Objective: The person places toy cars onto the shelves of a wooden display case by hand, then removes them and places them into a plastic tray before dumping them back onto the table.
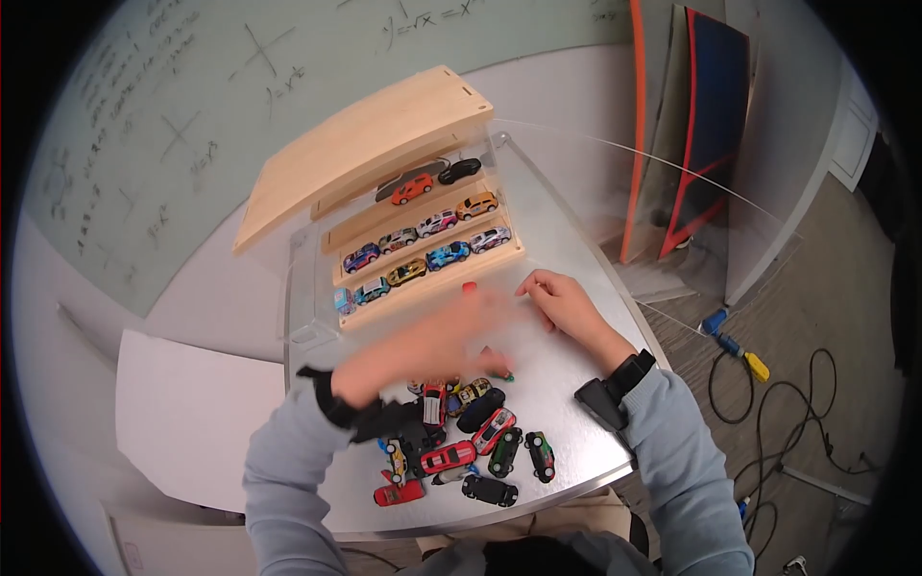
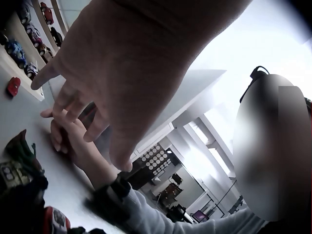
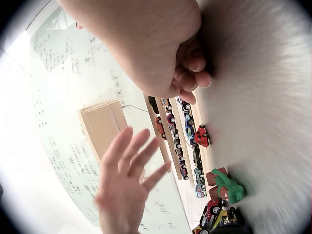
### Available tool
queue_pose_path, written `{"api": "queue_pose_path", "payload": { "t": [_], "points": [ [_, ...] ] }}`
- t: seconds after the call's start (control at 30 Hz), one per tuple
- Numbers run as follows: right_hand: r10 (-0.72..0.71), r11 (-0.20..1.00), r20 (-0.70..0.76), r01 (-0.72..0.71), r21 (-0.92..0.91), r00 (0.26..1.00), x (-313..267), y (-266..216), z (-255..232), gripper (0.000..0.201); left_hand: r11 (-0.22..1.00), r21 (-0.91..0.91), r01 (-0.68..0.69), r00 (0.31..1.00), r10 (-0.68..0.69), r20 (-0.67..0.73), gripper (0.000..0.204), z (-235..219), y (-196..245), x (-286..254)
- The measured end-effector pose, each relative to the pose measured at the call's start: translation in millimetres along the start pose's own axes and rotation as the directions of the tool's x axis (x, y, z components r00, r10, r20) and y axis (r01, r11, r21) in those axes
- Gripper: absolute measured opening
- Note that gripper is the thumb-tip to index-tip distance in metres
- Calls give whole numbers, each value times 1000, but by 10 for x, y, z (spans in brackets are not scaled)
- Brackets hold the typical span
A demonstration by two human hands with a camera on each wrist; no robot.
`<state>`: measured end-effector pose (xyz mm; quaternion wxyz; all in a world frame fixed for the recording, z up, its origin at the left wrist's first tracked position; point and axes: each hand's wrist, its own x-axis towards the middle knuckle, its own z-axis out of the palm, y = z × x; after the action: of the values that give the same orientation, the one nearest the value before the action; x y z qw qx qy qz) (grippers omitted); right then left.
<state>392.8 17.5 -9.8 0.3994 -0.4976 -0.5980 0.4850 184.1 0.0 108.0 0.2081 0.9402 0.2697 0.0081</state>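
Note:
The left hand (image 1: 432,336), blurred in the head view, is over the table with spread fingers and nothing in them. Loosely curled and empty, the right hand (image 1: 560,305) rests at the tabletop, right of the shelf. A small red car (image 1: 469,287) (image 3: 202,136) is on the table by the shelf's front edge, partly behind the left hand in the head view. The wooden shelf (image 1: 384,123) bears toy cars in tiers, among them an orange-red car (image 1: 413,189) and a black car (image 1: 460,172). A green dinosaur-like toy (image 3: 229,187) is near the car pile.
Several loose cars lie at the table's near side, including a red one (image 1: 448,457) and a black one (image 1: 490,491). Clear panels stand around the shelf. A whiteboard (image 1: 221,115) is behind; cables (image 1: 788,437) lie on the floor at right.

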Motion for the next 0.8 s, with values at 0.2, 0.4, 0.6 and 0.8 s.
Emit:
{"api": "queue_pose_path", "payload": {
  "t": [0.2, 0.4, 0.6, 0.8],
  "points": [
    [-2, 1000, 9, 1, 22, 1000, -3, 19, -1, 21, 967, 255, 30, 974, -85, 209, 88, 455, 768, -776],
    [-3, 1000, 23, 3, 15, 1000, 18, 47, 1, 22, 885, 343, 314, 939, -343, 23, 94, 739, 389, -1162],
    [11, 999, 22, -12, 36, 1000, -3, 16, 13, 25, 979, -17, 202, 944, -199, -265, 83, 814, -240, -1095],
    [29, 999, 51, -30, 22, 998, -12, -24, -14, 24, 987, 65, 148, 888, -104, -448, 52, 843, -569, -871]
  ]
}}
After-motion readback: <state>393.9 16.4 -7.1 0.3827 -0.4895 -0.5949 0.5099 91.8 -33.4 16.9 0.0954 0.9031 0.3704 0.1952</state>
